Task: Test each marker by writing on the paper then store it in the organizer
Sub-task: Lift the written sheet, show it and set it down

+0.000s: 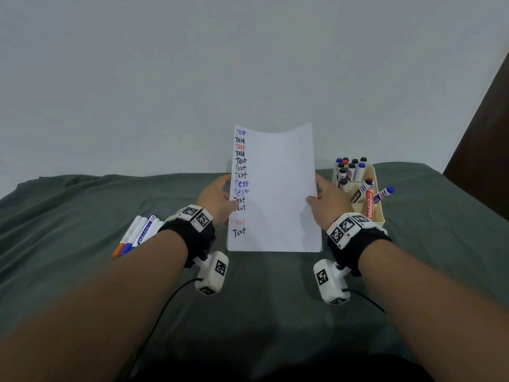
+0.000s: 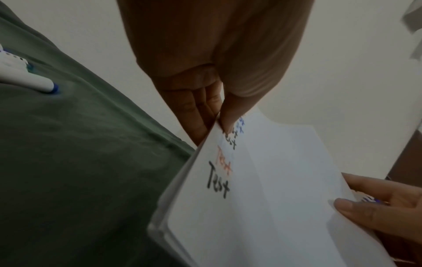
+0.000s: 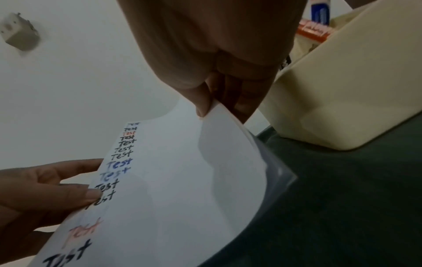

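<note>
The white paper [image 1: 278, 188], with a column of "Test" words in black, blue and red down its left side, stands lifted and tilted up between both hands. My left hand [image 1: 217, 198] pinches its left edge, thumb on top [image 2: 228, 115]. My right hand [image 1: 327, 201] pinches the right edge [image 3: 205, 106]. Under it a stack of paper [image 2: 164, 216] lies on the green cloth. The cream organizer [image 1: 366, 205] at the right holds several markers. Three loose markers [image 1: 137, 232] lie at the left beside my left wrist.
A green cloth [image 1: 82, 216] covers the surface, which ends at a pale wall [image 1: 248, 64] behind. A dark brown panel [image 1: 484, 128] stands at the far right. A small wall fitting [image 3: 20, 34] shows in the right wrist view.
</note>
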Available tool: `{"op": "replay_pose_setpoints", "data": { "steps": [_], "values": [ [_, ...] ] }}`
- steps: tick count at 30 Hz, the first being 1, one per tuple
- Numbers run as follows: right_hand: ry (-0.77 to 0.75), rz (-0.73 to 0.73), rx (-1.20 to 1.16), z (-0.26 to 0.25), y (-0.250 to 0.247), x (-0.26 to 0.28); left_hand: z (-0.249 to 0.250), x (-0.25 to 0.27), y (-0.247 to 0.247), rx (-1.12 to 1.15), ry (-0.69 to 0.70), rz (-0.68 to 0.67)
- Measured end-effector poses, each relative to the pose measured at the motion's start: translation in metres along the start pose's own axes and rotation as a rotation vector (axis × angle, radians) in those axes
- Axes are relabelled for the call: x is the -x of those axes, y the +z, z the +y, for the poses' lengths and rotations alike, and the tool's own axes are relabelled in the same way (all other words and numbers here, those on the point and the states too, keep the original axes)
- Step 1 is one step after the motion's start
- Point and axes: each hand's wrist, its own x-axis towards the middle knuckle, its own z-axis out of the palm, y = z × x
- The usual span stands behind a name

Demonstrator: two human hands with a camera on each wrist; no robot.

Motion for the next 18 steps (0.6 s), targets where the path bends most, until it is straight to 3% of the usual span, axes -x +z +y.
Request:
{"op": "replay_pose_setpoints", "data": {
  "steps": [10, 18],
  "values": [
    [0.232, -0.139, 0.350, 0.005, 0.030, -0.065, 0.003, -0.069, 0.020, -0.240, -0.150, -0.146],
    [0.370, -0.226, 0.439, 0.020, 0.056, -0.114, -0.010, -0.104, 0.035, -0.328, -0.299, -0.203]
  ]
}}
